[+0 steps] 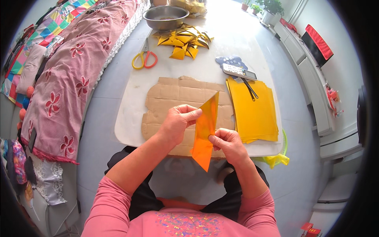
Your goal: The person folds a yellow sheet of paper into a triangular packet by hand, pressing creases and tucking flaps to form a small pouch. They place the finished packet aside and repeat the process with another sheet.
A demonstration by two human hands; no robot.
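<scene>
**2 hands pinch a folded orange sheet above the tabletop**

The left hand (178, 120) is closed in a pinch, thumb and fingers pressed on the left edge of the folded orange sheet (205, 132) near its upper half. The right hand (228, 143) is also closed, thumb and curled fingers gripping the sheet's lower right edge. The sheet stands almost upright between the 2 hands, a long pointed shape with 1 tip up and 1 tip down, held over the near edge of the tabletop (130, 114) and just above a flattened piece of cardboard (173, 93).

Just right of the hands lies a stack of yellow sheets (254, 114) with a dark pen (250, 89) across its top and a remote control (239, 72) behind it. Farther back sit a heap of folded gold pieces (184, 40), a metal bowl (166, 16) and scissors (145, 58) with yellow and red handles.
</scene>
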